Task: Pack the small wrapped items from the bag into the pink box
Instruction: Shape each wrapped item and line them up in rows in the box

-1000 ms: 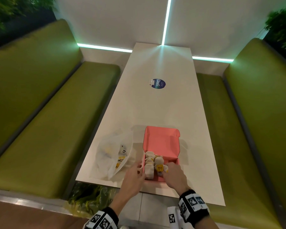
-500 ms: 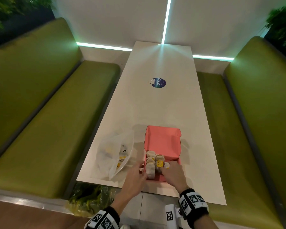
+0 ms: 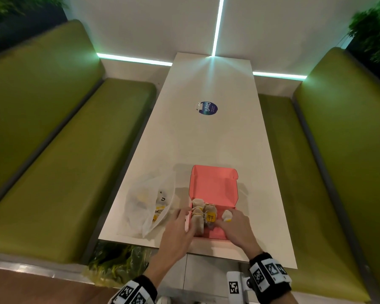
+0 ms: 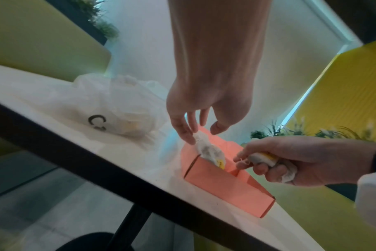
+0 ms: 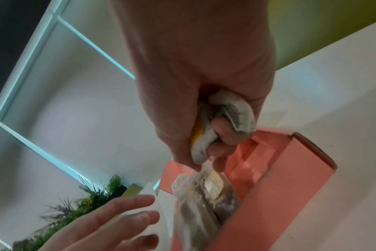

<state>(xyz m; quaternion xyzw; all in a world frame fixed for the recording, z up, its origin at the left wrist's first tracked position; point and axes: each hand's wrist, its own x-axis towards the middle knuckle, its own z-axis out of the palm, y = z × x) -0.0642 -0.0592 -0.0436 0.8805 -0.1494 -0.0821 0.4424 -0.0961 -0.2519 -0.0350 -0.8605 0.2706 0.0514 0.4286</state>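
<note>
Two hands work at the near end of the long white table (image 3: 208,139). Right hand (image 3: 235,227) is clenched round one small wrapped item with a yellow tag (image 5: 223,122), a crumpled white pouch bunched in its curled fingers, held over the right part of the open pink cardboard box (image 3: 215,189). Left hand (image 3: 178,229) has loose, near-straight fingers, grasping nothing; in the left wrist view its fingertips (image 4: 188,137) touch the top of a pouch standing at the box's left wall. Inside the box, against the left side, a cluster of beige wrapped pouches (image 3: 201,213) stands upright, strings and yellow tags showing; exact count hard to tell. Right half of the box floor is bare pink. Box lid stands open on the far side. Just left of the box lies a translucent white plastic bag (image 3: 147,202), slumped on the table, with more yellow-tagged pouches dimly visible inside. Farther up the table, a round dark blue sticker (image 3: 207,108). Green padded benches (image 3: 59,150) flank both sides; thin light strips (image 3: 216,25) cross the white wall beyond.
</note>
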